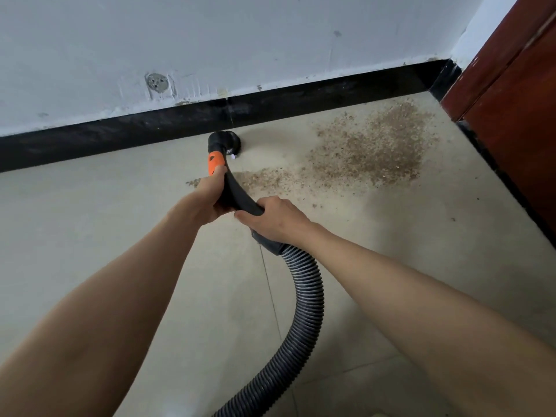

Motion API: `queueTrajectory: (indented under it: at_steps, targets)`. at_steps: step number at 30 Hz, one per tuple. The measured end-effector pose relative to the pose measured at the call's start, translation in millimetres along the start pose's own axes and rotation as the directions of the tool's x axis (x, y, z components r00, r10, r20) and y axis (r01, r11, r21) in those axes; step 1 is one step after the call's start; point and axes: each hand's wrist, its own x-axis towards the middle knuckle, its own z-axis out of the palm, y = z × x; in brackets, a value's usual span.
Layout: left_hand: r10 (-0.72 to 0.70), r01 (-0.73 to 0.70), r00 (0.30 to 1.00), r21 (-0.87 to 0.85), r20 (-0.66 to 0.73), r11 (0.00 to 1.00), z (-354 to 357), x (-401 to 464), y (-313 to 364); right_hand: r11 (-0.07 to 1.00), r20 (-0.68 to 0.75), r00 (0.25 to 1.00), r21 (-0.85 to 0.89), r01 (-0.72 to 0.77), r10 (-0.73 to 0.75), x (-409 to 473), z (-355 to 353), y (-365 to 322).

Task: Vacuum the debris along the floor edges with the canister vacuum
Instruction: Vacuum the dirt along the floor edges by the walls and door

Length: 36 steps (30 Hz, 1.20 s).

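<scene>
Two hands, one vacuum hose, one debris patch.

Counted: one left hand [210, 197], one right hand [276, 221], one ribbed hose [304, 320], one black nozzle [224, 141], one debris patch [370, 149], one black skirting board [120, 133], one wooden door [511, 85].

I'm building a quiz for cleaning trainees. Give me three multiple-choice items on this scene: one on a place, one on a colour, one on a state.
1. Where does the biggest patch of debris lie?
A. right of the nozzle, toward the corner
B. left of the nozzle
C. under the hose

2. What colour is the band on the handle?
A. blue
B. orange
C. green

3. How is the handle held?
A. left hand only
B. right hand only
C. both hands

Answers: 1 A, it spreads toward the wooden door. 2 B, bright orange. 3 C, both grip the handle.
</scene>
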Motion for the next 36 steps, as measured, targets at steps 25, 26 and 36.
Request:
queueTrajectory:
  at_steps: [25,26,36]
  targets:
    - [0.041,-0.044,0.979,-0.012,-0.201,0.999,-97,-30,-60,0.971,0.125,0.992,-0.232,0.064,-0.036,-60,74,-44]
    - [0.042,-0.044,0.979,-0.009,-0.199,0.999,-95,-31,-61,0.972,0.123,0.992,-0.230,0.057,-0.029,-62,72,-43]
    - [0.062,-0.056,0.986,0.044,-0.156,0.997,-81,-35,-57,0.977,0.079,0.997,-0.214,0.011,0.006,-68,66,-39]
